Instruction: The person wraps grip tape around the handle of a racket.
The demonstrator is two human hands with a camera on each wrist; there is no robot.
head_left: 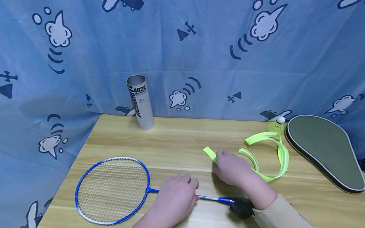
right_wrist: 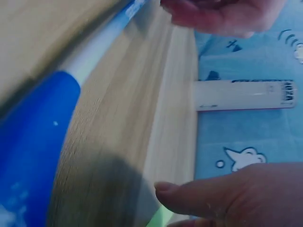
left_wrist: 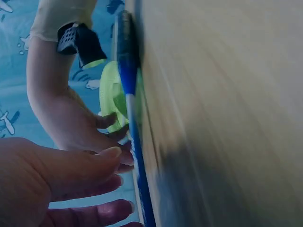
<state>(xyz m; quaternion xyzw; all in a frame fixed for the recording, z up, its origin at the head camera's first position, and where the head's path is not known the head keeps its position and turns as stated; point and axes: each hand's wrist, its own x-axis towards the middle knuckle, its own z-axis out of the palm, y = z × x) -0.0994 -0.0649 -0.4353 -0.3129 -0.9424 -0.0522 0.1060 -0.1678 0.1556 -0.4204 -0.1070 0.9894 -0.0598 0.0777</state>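
A badminton racket [head_left: 114, 189] with a blue frame lies across the table, its head to the left and its handle to the right. My left hand [head_left: 177, 195] is above the racket's shaft [head_left: 208, 198]. In the left wrist view its thumb [left_wrist: 94, 163] and fingers are loosely bent, not wrapped round the shaft. Past the shaft, my right hand [head_left: 234, 167] pinches a neon yellow-green reflective strap [head_left: 282, 155] near one end. The short free end sticks out beyond the fingertips, and the rest lies in loops to the right. The right thumb [right_wrist: 208, 194] partly hides the pinch.
A white shuttlecock tube [head_left: 143, 106] stands upright at the back. A yellow shuttlecock [head_left: 277, 124] lies at the back right, beside a dark green racket case [head_left: 324, 151]. Blue patterned cloth [head_left: 176, 48] hangs behind the wooden table [head_left: 185, 143].
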